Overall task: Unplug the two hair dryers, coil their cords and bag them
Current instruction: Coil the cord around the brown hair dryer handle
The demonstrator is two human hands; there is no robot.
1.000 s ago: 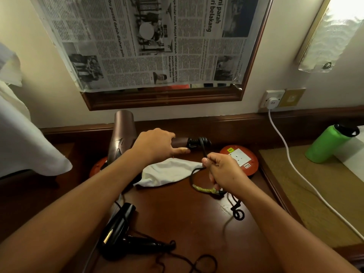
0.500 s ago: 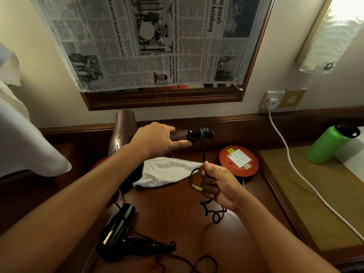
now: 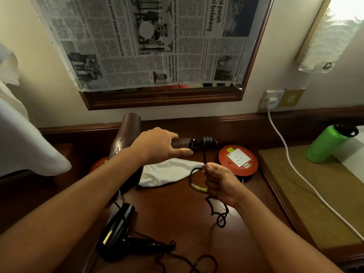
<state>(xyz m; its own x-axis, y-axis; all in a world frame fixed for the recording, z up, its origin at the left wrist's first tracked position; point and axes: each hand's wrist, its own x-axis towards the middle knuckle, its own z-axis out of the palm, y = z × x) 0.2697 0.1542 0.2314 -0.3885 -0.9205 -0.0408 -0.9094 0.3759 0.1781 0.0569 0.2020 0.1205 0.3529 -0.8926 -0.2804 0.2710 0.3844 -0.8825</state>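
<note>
A person's two bare forearms reach over a dark reddish-brown wooden desk (image 3: 177, 213), seen from above. All places here are given relative to the round orange-red extension socket reel (image 3: 238, 160) lying flat on the desk near the back wall.

Left of the reel, the left hand (image 3: 160, 144) curls round the handle of a bronze-brown hair dryer (image 3: 126, 134), held above the desk with its barrel pointing up towards the wall. A black cord (image 3: 204, 154) is wound in several tight turns round the end of that handle, just left of the reel, and drops straight down to the right hand (image 3: 220, 181). That hand, just in front of the reel, is closed on the cord, pinching it at the top between thumb and forefinger. Below the fist a loop with a yellow-green tie (image 3: 199, 187) sticks out to the left, and the loose end curls onto the desk.

A white cloth bag (image 3: 167, 172) lies flat on the desk left of the reel, under the left hand. Well in front and to the left, a black hair dryer (image 3: 118, 231) lies on its side, its own cord trailing loosely along the desk's near edge.

Right of the reel, a white cable (image 3: 291, 166) runs down from a white wall plug (image 3: 272, 102), and a green bottle with a black cap (image 3: 328, 144) stands further right. Above the reel, a wood-framed mirror (image 3: 165, 99) is covered with newspaper (image 3: 147, 42).
</note>
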